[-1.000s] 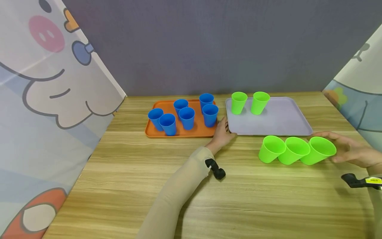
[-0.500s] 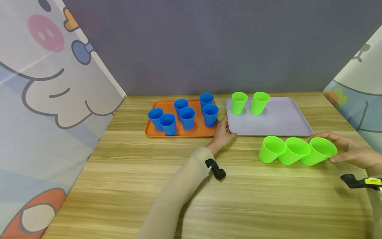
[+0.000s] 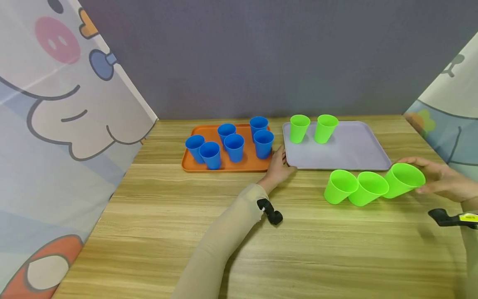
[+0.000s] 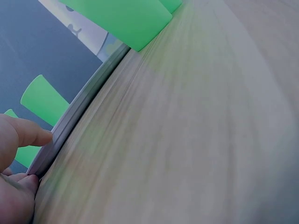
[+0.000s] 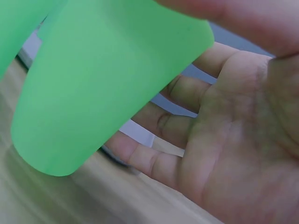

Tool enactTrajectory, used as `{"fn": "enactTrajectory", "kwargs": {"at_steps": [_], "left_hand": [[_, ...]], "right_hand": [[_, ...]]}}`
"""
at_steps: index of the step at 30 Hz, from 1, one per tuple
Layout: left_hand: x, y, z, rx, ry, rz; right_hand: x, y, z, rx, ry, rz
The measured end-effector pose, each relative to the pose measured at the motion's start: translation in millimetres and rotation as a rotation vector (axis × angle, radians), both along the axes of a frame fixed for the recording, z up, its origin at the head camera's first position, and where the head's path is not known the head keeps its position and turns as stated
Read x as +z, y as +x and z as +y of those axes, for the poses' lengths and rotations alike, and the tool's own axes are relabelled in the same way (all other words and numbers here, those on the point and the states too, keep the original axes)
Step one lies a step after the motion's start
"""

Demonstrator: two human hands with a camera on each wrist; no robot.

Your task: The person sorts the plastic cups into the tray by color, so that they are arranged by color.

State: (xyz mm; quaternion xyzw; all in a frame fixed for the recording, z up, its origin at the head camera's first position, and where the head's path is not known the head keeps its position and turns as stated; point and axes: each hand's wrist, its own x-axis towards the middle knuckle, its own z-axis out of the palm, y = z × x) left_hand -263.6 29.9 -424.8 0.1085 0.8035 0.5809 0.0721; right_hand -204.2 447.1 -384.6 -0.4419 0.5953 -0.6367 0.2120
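My right hand (image 3: pixel 442 180) grips a green plastic cup (image 3: pixel 402 181) by its side, thumb near the rim and fingers behind it. The cup leans, and its base (image 5: pixel 51 158) looks just off the table. To its left, a middle green cup (image 3: pixel 367 189) and a left green cup (image 3: pixel 340 187) stand close together on the wood. My left hand (image 3: pixel 278 168) holds the front-left corner of a pale purple tray (image 3: pixel 351 153), thumb at the front edge and fingers along the left side. Two more green cups, one left (image 3: pixel 298 129) and one right (image 3: pixel 325 129), stand on that tray.
Left of the purple tray lies an orange tray (image 3: pixel 246 166) carrying several blue cups (image 3: pixel 234 148). A grey panel (image 3: pixel 261 58) rises behind the wooden table (image 3: pixel 317 257). Printed cartoon cloths hang at the left (image 3: pixel 74 120) and right (image 3: pixel 457 104).
The right hand has moved slightly up and away from me with its green cup, which has come up from beside the middle one. The left hand has stayed at the purple tray's corner.
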Motion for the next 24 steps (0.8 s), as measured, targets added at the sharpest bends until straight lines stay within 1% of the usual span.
{"fn": "enactTrajectory", "kwargs": {"at_steps": [5,6,9,15,24], "left_hand": [[-0.1,0.1,-0.4,0.000,0.012,0.005],[-0.1,0.1,-0.3,0.001,0.016,0.006],[-0.1,0.2,-0.1,0.004,0.031,0.009],[-0.3,-0.5,-0.1,-0.004,0.033,0.013],[-2.1,-1.1,-0.2,0.000,0.034,0.008]], "right_hand": [[6.5,-9.9,-4.2,0.050,-0.034,-0.032],[8.0,-11.8,-5.2,0.055,-0.034,-0.027],[12.6,-17.2,-6.8,0.063,-0.025,-0.032],[20.0,-26.6,-8.8,0.063,-0.006,-0.037],[25.1,-41.6,-15.3,0.100,-0.016,-0.061]]}}
